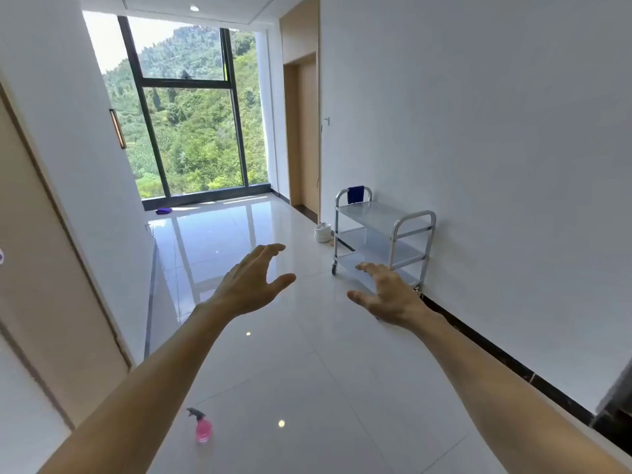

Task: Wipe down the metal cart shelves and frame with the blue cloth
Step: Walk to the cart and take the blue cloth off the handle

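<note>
Left hand out in front at mid-frame, fingers spread and loosely bent, holding nothing. Lower left on the glossy floor: pink spray bottle, untouched, well apart from both hands. Far back by the window: small purple item on the tiles, too distant to identify. Right hand likewise open, fingers splayed, empty, overlapping the lowest shelf in view only, not touching it as far as can be judged. Beyond it, against the right-hand wall: metal cart with 3 shelves, a white container just beside its far end. Blue cloth draped over the far handle of that cart, not yet picked up. Judged from this: 0 wiping done; approach to the cart, taking the cloth, then all 3 shelves and the frame left to do.
</note>
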Demonstrator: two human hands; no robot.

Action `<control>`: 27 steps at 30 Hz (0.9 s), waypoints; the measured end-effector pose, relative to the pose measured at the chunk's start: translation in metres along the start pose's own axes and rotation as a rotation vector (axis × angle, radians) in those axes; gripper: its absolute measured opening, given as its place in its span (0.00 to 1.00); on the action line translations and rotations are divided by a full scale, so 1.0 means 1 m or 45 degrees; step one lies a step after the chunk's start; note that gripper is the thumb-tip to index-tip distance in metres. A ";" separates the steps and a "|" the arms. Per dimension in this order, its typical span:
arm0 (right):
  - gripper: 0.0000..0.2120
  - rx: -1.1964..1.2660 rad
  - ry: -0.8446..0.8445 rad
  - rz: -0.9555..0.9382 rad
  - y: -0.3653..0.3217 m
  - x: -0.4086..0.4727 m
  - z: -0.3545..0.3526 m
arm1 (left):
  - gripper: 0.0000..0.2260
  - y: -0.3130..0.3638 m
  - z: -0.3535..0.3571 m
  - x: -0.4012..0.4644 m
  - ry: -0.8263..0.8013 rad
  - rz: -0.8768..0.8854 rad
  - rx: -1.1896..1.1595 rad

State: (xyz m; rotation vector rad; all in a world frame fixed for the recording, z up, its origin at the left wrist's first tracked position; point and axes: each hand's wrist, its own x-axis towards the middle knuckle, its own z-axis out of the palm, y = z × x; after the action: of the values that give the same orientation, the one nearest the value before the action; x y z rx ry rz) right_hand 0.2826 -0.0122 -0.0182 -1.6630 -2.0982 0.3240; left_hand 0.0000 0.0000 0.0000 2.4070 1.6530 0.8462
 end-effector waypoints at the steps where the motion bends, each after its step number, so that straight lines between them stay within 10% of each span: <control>1: 0.33 0.014 0.005 -0.001 0.002 0.009 0.003 | 0.30 -0.005 0.002 0.007 0.007 -0.003 -0.013; 27: 0.32 0.037 -0.035 0.187 0.074 0.357 0.085 | 0.28 -0.206 0.098 0.324 -0.103 -0.004 -0.127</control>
State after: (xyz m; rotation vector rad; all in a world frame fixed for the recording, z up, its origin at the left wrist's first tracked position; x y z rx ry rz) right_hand 0.2420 0.3577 -0.0568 -1.8091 -1.9855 0.4237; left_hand -0.0395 0.3926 -0.0366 2.3390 1.5478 0.7990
